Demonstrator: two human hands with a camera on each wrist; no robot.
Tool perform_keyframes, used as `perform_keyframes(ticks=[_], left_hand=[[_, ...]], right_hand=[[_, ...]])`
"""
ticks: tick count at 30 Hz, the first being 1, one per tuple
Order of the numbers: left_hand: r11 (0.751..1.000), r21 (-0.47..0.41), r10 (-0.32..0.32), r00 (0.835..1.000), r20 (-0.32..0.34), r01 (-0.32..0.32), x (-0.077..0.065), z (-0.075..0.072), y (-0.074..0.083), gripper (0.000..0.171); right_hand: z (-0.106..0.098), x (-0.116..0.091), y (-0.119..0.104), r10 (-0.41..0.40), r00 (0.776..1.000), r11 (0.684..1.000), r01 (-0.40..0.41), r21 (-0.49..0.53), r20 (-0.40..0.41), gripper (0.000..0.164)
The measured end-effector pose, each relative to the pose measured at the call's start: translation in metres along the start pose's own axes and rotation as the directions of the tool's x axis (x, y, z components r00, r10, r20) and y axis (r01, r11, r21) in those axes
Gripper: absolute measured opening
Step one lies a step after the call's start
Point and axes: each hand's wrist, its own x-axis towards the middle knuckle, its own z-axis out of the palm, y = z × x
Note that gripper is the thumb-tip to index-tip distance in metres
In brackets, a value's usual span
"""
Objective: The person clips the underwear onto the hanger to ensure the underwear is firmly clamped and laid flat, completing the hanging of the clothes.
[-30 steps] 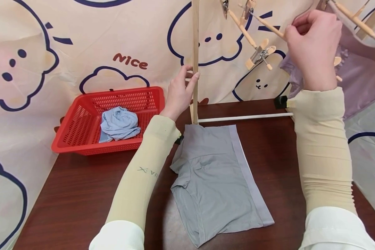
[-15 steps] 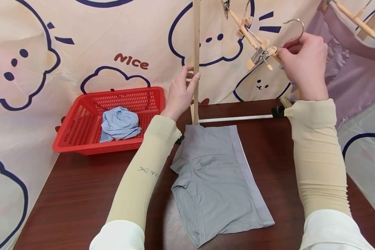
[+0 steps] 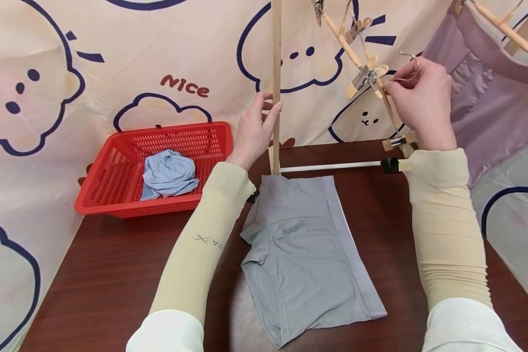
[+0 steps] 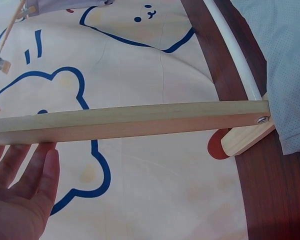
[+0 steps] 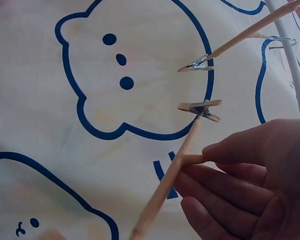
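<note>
In the head view my right hand [image 3: 424, 102] pinches a wooden clip hanger [image 3: 388, 107] near its neck, with the metal hook rising above the fingers. Its bar slants down to the right, one clip at each end; the right wrist view shows thumb and fingers on the short neck. A second clip hanger [image 3: 342, 41] hangs close on the left, overlapping it. My left hand [image 3: 253, 132] touches the upright wooden post [image 3: 276, 63], its fingers extended against the side in the left wrist view. Grey shorts [image 3: 308, 254] lie flat on the table below.
A red plastic basket [image 3: 132, 209] holding a crumpled light-blue cloth [image 3: 167, 171] stands at the table's left back. A purple garment [image 3: 488, 107] hangs from a clip hanger at far right. A white rod [image 3: 330, 166] runs low from the post. A printed curtain closes off the back.
My right hand has come down and slightly left with the clip hanger. The hanger's bar has tilted, its hook and lower clip now showing. The left hand and grey shorts stay put.
</note>
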Motion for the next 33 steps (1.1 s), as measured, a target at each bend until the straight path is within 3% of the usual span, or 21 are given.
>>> perform_keyframes(ticks=[6,24,33], left_hand=[[1.000,-0.007,0.005,1.000,-0.003,-0.005,0.001,0.001,0.000,0.040],[1.000,-0.009,0.001,1.000,0.011,-0.001,0.003,0.000,-0.001,0.043],[1.000,-0.011,-0.022,0.999,0.023,0.023,0.003,-0.001,-0.001,0.042]], right_hand=[[0.001,-0.004,0.004,-0.023,1.000,1.000,0.023,0.006,0.010,0.015],[-0.001,-0.033,0.011,-0.053,0.994,0.983,0.036,0.180,0.092,0.012],[0.000,-0.055,0.021,-0.086,0.989,0.985,0.067,0.157,0.121,0.015]])
